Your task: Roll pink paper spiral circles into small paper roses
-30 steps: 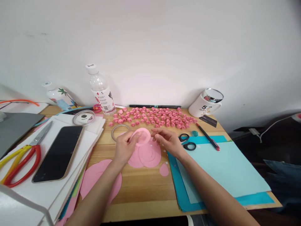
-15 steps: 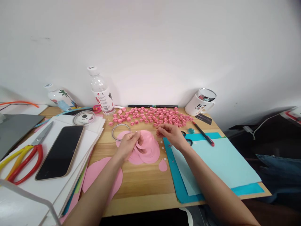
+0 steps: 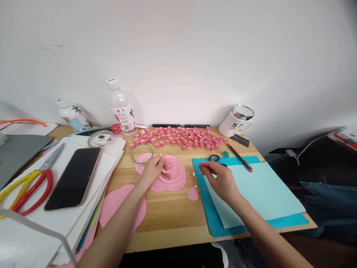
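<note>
My left hand (image 3: 154, 172) is closed on a curled pink paper strip (image 3: 167, 173), cut as a spiral. Beneath it lie several pink paper circles (image 3: 178, 182). Over the left edge of the blue sheets, my right hand (image 3: 219, 178) has its fingertips pinched together; whatever they hold is too small to make out. Small scissors (image 3: 214, 158) with black handles lie partly hidden behind that hand. White bits (image 3: 194, 174) and a pink teardrop-shaped paper piece (image 3: 193, 194) rest between the hands. Many rolled pink paper roses (image 3: 195, 137) are spread along the back.
A tape roll (image 3: 142, 155) overlaps the circles. Large scissors (image 3: 46, 178) and a phone (image 3: 73, 178) lie on stacked paper at left. A bottle (image 3: 122, 111), a mug (image 3: 234, 123) and a pen (image 3: 240, 158) stand or lie around. Light blue paper (image 3: 259, 193) covers the right side.
My right hand has moved right and nearer to me, from beside the roses to the edge of the blue sheets. My left hand stays on the pink strip.
</note>
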`<action>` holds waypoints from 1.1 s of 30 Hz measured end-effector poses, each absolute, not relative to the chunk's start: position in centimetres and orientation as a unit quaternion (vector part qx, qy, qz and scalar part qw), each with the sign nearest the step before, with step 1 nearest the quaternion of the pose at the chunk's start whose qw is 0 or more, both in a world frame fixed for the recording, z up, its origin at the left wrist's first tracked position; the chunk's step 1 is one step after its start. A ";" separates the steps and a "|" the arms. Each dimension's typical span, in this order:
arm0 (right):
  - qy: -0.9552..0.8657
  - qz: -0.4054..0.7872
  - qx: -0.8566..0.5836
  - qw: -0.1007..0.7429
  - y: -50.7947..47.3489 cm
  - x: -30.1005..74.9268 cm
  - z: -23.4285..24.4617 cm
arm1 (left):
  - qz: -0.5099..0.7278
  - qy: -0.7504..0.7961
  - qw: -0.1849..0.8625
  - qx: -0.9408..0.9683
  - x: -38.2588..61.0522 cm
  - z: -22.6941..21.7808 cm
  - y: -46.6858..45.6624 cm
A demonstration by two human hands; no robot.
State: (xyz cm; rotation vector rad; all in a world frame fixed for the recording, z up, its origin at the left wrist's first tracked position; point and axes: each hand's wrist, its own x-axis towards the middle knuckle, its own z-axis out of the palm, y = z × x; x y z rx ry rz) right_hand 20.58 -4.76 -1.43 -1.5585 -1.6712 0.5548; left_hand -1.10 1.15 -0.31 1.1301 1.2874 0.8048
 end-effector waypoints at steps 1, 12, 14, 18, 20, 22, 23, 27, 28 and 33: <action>-0.684 0.140 -0.600 0.390 -5.5 20.4 -1.9 | 0.347 0.550 0.585 0.484 -1.1 -0.3 1.1; -0.795 -0.054 -0.517 0.312 -8.2 23.3 -5.5 | 0.363 0.546 0.568 0.498 -0.8 -0.1 1.0; -0.792 -0.065 -0.521 0.310 -8.3 23.6 -5.6 | 0.364 0.545 0.569 0.497 -0.8 0.0 1.0; -0.786 -0.071 -0.531 0.309 -8.8 23.6 -5.6 | 0.360 0.546 0.569 0.499 -0.8 0.1 1.0; -0.781 -0.074 -0.536 0.311 -9.0 23.7 -5.5 | 0.358 0.548 0.569 0.497 -0.8 0.2 1.0; -0.773 -0.085 -0.540 0.323 -8.7 23.9 -5.2 | 0.356 0.550 0.571 0.494 -0.8 0.2 1.0; -0.769 -0.090 -0.540 0.330 -8.4 23.9 -5.0 | 0.354 0.551 0.572 0.494 -0.8 0.2 1.0; -0.785 -0.115 -0.533 0.293 -6.1 22.9 -4.2 | 0.351 0.554 0.573 0.491 -0.8 0.0 1.0; -0.794 -0.117 -0.536 0.260 -5.4 22.4 -4.2 | 0.352 0.554 0.574 0.491 -0.8 0.0 1.0; -0.815 -0.111 -0.550 0.148 -2.8 19.4 -4.1 | 0.355 0.549 0.585 0.481 -0.9 -0.6 1.1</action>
